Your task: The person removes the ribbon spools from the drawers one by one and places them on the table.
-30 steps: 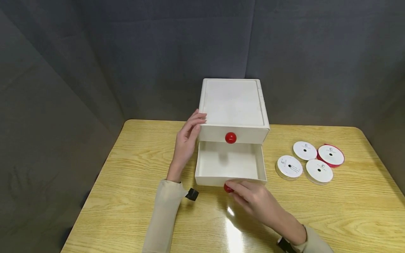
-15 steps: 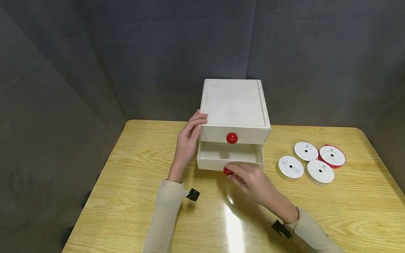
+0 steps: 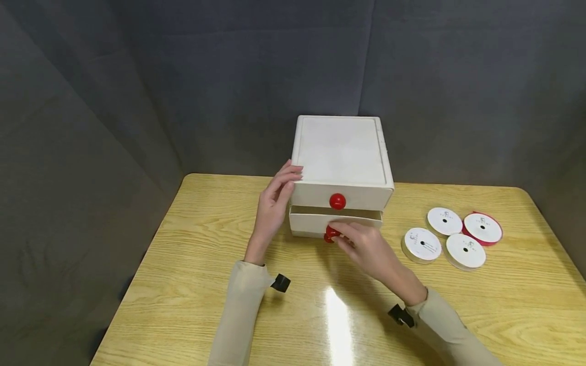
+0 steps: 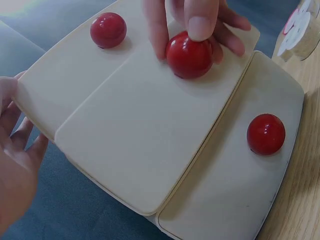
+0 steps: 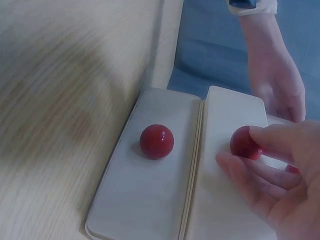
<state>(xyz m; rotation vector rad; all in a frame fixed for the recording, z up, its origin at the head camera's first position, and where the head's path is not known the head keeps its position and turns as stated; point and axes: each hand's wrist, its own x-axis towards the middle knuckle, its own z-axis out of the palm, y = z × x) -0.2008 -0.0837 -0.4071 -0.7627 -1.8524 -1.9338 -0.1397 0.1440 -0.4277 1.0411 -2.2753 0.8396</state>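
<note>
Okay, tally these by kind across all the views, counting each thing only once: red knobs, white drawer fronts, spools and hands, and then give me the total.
Red knobs: 3
White drawer fronts: 3
Spools: 4
Hands: 2 (left hand, right hand)
Total: 12

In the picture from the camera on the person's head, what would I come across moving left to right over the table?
Left hand → white drawer cabinet → leftmost spool → rightmost spool, edged in red.
</note>
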